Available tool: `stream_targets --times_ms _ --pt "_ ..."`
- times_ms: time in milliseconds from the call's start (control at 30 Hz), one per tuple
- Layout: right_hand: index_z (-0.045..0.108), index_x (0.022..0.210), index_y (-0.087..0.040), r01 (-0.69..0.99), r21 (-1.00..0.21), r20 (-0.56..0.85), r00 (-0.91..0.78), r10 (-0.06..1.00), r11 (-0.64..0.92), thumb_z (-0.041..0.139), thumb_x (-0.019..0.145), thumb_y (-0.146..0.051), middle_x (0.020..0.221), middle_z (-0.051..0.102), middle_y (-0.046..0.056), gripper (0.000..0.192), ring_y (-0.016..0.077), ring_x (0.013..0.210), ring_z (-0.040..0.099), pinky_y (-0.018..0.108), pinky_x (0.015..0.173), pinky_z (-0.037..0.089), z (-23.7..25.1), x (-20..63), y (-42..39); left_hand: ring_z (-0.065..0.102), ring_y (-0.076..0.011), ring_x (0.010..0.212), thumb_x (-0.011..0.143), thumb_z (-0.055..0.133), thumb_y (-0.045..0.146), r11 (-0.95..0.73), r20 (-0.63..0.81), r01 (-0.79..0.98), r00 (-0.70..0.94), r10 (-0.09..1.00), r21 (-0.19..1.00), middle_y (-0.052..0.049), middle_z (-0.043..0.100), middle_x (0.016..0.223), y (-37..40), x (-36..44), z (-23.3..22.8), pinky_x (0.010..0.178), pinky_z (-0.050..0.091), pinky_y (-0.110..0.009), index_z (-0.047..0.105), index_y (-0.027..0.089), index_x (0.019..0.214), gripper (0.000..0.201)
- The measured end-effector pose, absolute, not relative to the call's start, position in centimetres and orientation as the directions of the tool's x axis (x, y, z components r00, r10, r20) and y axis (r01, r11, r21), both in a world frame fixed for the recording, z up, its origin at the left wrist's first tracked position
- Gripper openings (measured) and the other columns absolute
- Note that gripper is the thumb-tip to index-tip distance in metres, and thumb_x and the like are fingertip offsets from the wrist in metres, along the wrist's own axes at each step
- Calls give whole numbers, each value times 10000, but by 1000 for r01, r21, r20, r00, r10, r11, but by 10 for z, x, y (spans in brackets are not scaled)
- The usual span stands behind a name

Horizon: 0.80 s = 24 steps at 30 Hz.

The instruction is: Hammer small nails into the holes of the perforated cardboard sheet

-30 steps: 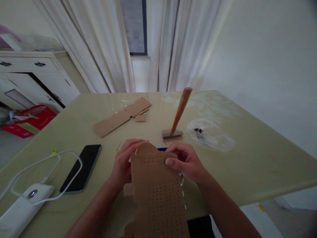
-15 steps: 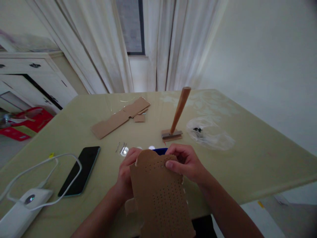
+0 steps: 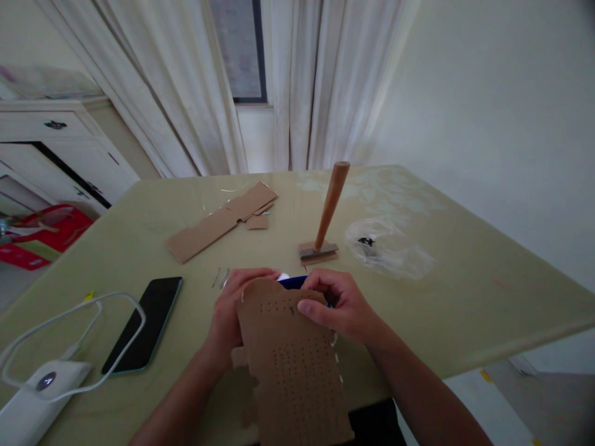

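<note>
Now both hands grip perforated cardboard piece (image 3: pixel 290 365) at lower centre of frame; left hand (image 3: pixel 230 316) pinches top-left edge, right hand (image 3: pixel 341 306) pinches top-right, thumb on holes; I judge best to hold piece steady, keep fingers off white stitches (image 3: pixel 335 356) on right edge.

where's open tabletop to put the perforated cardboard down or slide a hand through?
Bare table lies right of the plastic bag, out to the edge. Another patch sits between the phone and the cardboard strips. Crowded: ahead of both hands, left hand and right hand gripping the perforated cardboard, with pins and the wooden-handled tool close.
</note>
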State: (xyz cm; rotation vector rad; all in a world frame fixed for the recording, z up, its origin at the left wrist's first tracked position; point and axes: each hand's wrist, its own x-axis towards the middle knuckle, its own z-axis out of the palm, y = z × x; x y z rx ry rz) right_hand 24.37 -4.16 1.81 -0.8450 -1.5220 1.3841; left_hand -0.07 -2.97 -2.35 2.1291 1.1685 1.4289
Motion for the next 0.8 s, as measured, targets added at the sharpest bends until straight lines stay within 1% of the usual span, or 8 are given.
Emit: stream_targets --times_ms 100,167,233,300,367,467,533,800 --pt "708 877 -174 -84 -986 165 -329 930 145 834 895 -386 711 609 -24 247 94 586 452 221 528 331 18 243 -42 716 -209 1023 1058 644 261 -611 709 435 -97 698 661 -65 775 1192 -24 -8 -1 880 574 -355 762 264 1256 231" --pt "716 882 -174 -82 -986 165 -297 941 147 837 896 -386 680 598 -32 244 91 566 443 219 518 322 19 241 -43 713 -220 981 1108 544 271 -661 805 483 -189 562 575 -76 782 1137 -25 -13 4 862 551 -385 762 247 1251 262" --pt "729 895 -173 -73 -985 172 -279 945 158 843 893 -377 689 620 -24 234 96 573 473 219 523 338 19 240 -43 710 -253 976 1107 550 360 -746 910 569 -12 414 346 -99 790 1119 -30 -14 3 876 528 -432 765 229 1262 296" --pt "739 912 -171 -64 -982 187 -282 941 176 841 892 -368 731 661 -5 223 109 605 527 222 540 370 19 239 -43 696 -266 967 1042 684 417 -787 915 612 268 302 80 -104 802 1134 -36 -11 -1 896 508 -449 774 223 1263 307" --pt "745 919 -170 -45 -978 209 -291 934 205 834 896 -362 751 673 1 213 115 624 551 227 554 388 18 239 -42 685 -258 975 963 817 332 -798 866 602 412 284 -25 -93 814 1143 -41 -3 -5 917 506 -439 779 217 1247 309" --pt "745 904 -169 4 -975 213 -294 932 224 822 902 -366 725 648 -10 211 112 613 530 231 554 385 17 240 -41 691 -245 1035 958 789 116 -833 859 543 369 355 111 -81 814 1127 -45 8 -10 944 534 -424 771 195 1220 274" --pt "748 899 -169 37 -975 197 -302 933 218 817 908 -374 712 636 -15 216 110 607 510 232 547 371 17 239 -41 698 -238 1052 964 758 64 -852 864 494 339 373 174 -85 805 1118 -45 12 -11 949 555 -421 771 174 1186 249" --pt "779 924 -165 100 -958 225 -324 919 270 799 927 -373 714 662 -11 209 112 605 499 237 541 358 18 239 -42 739 -239 1093 971 741 64 -873 872 462 352 341 155 -102 813 1161 -43 12 -4 931 605 -419 753 175 1163 223"
